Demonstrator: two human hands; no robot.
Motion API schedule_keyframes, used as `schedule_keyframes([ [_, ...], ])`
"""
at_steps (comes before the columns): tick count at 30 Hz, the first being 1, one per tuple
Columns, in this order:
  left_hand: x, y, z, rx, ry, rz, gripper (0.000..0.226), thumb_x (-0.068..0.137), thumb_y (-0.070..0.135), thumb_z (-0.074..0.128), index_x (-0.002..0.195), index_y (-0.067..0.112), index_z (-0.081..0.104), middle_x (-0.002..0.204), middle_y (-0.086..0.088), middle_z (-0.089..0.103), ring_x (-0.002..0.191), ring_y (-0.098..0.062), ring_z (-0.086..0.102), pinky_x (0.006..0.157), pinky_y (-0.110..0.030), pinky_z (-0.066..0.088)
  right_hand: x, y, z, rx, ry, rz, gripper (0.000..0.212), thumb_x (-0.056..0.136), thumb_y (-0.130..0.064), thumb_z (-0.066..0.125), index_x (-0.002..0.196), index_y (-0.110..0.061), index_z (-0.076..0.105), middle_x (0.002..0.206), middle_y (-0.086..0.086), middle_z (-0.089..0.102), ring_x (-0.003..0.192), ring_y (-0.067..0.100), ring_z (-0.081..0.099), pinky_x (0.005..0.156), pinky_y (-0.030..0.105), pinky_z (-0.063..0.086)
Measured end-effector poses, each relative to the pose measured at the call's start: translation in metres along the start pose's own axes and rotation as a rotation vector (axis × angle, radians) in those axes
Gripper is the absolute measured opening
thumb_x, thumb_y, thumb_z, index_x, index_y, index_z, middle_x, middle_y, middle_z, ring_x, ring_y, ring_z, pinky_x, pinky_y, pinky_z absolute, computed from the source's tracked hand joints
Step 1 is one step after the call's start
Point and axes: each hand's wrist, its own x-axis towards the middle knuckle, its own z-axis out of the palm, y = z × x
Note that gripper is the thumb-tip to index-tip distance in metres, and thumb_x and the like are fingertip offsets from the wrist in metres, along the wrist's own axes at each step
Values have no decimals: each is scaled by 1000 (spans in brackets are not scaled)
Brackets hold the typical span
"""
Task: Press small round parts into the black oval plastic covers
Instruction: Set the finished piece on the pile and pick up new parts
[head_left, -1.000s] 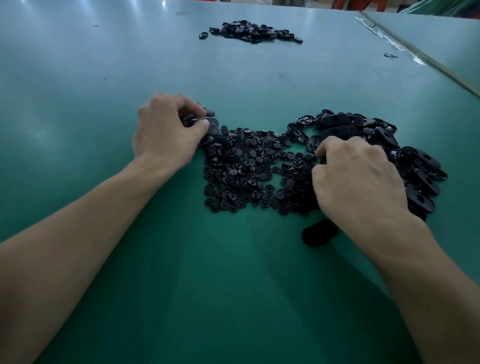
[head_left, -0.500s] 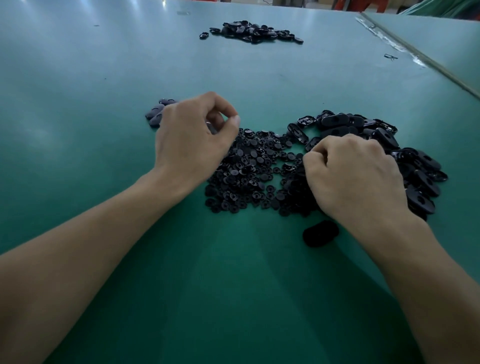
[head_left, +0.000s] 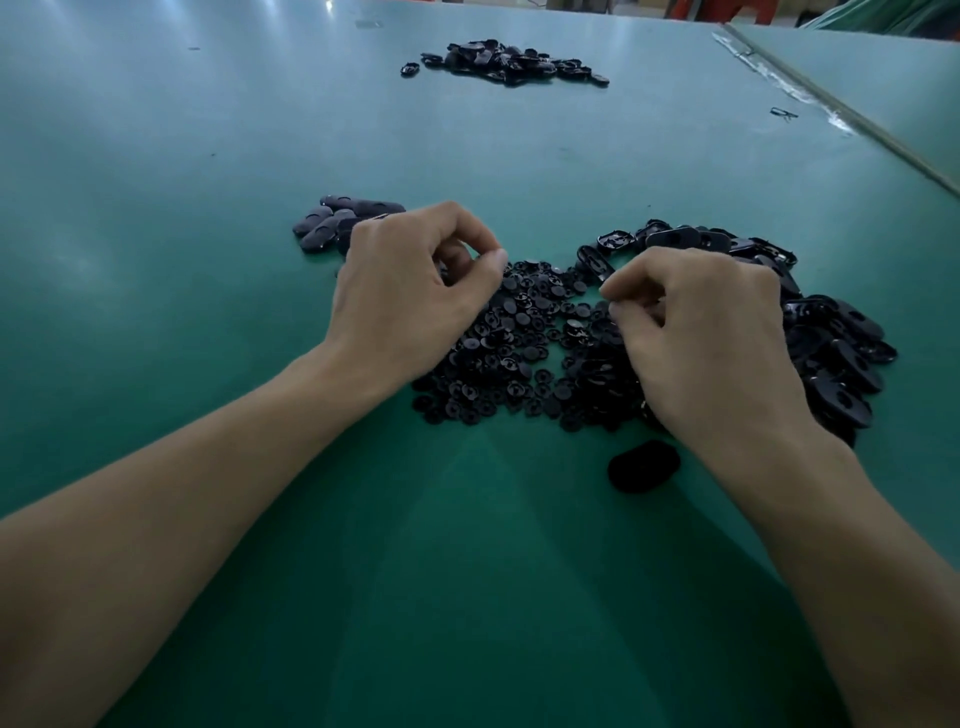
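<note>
A heap of small round black parts (head_left: 519, 338) lies on the green table (head_left: 467, 571) between my hands. To its right sits a pile of black oval covers (head_left: 841, 358). My left hand (head_left: 415, 280) hovers over the heap's left edge with its fingers curled and the thumb tip against the forefinger; I see nothing between them. My right hand (head_left: 701, 338) is over the heap's right side, its thumb and forefinger pinching what looks like one small round part. A single oval cover (head_left: 644, 465) lies near my right wrist.
A small cluster of oval covers (head_left: 343, 223) lies just beyond my left hand. Another pile of black parts (head_left: 509, 60) sits far back on the table. A seam between table tops (head_left: 831, 109) runs diagonally at the upper right.
My left hand left the small cluster of covers at the left and moved right over the round parts. My right hand rose from the heap with its fingertips pinched together.
</note>
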Motion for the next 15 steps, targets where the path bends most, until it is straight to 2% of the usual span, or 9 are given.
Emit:
schedule_keyframes([
  [4, -2, 3, 1, -7, -58, 58, 13, 84, 37, 70, 80, 25, 72, 57, 15, 58, 52, -5, 50, 60, -24, 41, -1, 1, 1, -9, 8, 3, 17, 95, -33, 63, 105, -25, 73, 102, 1, 68, 91, 22, 64, 84, 37, 53],
  [7, -3, 3, 0, 9, -80, 74, 15, 84, 38, 69, 80, 23, 73, 60, 14, 60, 54, -5, 51, 62, -26, 45, -2, 3, 1, -106, -65, 33, 29, 89, -47, 67, 105, -25, 74, 103, 1, 68, 99, 23, 62, 81, 35, 49],
  [9, -2, 3, 0, 20, -83, 68, 15, 84, 38, 69, 80, 24, 73, 61, 14, 60, 55, -5, 52, 62, -25, 46, -2, 5, 3, -94, -99, 43, 26, 88, -44, 69, 103, -24, 75, 98, 0, 70, 98, 22, 63, 82, 33, 50],
  [12, -2, 1, 0, 21, -89, 48, 14, 84, 38, 69, 80, 25, 72, 61, 14, 60, 54, -4, 52, 61, -23, 44, 0, 7, 4, -20, -118, 26, 17, 88, -33, 73, 101, -22, 75, 91, -2, 68, 91, 19, 64, 86, 38, 55],
  [15, -2, 3, -1, 12, -87, 51, 14, 84, 38, 69, 80, 25, 73, 61, 13, 61, 55, -6, 53, 61, -24, 45, 2, 8, 5, 86, -83, 13, 12, 86, -25, 77, 98, -25, 73, 80, -11, 66, 77, 8, 62, 80, 28, 55],
])
